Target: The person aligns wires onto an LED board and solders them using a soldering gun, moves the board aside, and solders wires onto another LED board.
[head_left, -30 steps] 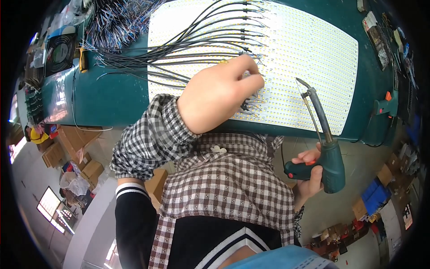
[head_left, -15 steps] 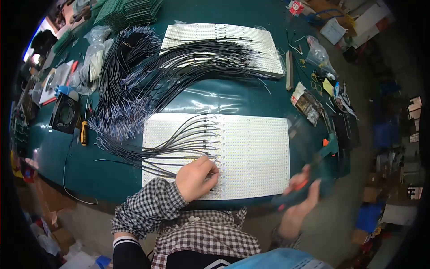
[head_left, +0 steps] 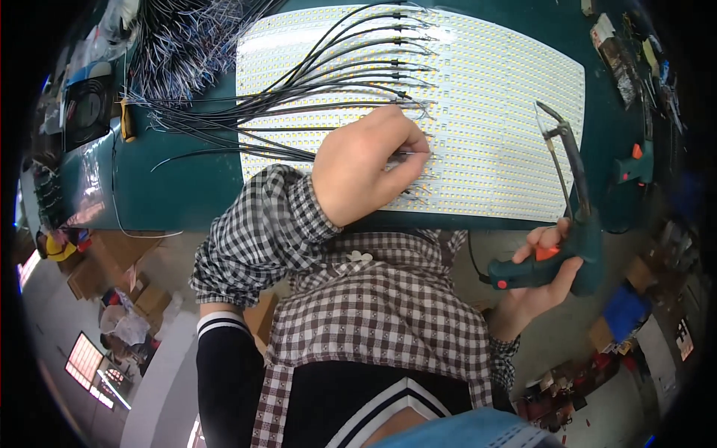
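Black wires (head_left: 246,112) fanned in from the far left of the green worktop (head_left: 179,187) across the white LED panel (head_left: 493,97). My left hand (head_left: 366,168) was clenched, pinching one wire end flat on its pad near the panel's near edge. To the right, my right hand (head_left: 541,280) gripped the green soldering gun (head_left: 571,216), tip raised; I judged a steady pinch mattered most.
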The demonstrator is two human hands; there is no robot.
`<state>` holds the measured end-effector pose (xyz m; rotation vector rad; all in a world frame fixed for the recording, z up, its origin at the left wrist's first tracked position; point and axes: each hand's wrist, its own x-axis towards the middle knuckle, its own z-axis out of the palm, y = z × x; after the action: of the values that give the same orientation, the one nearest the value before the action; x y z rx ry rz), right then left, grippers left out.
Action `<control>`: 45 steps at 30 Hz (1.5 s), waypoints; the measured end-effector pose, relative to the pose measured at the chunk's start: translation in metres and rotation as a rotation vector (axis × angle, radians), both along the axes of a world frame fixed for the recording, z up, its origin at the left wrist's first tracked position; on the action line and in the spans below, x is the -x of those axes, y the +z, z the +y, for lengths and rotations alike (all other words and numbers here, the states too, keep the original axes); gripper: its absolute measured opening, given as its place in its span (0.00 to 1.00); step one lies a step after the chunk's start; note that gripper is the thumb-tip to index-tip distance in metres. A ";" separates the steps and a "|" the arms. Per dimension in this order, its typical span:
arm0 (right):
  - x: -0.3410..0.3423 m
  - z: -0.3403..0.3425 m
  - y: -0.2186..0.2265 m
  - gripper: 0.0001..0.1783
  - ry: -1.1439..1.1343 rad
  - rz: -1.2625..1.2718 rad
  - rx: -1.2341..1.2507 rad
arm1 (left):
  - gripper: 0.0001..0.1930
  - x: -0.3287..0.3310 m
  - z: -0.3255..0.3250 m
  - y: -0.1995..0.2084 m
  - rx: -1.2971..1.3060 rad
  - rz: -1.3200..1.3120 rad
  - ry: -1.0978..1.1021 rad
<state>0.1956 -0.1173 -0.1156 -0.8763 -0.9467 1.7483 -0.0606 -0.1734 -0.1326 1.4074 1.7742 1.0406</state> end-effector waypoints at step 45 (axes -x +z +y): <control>0.000 -0.048 0.019 0.19 0.238 -0.397 0.152 | 0.06 -0.010 0.009 -0.007 -0.021 0.192 0.067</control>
<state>0.1955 -0.1653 -0.0964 -1.2851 -1.2272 1.9036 -0.0507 -0.1641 -0.1400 1.5134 1.9641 0.9889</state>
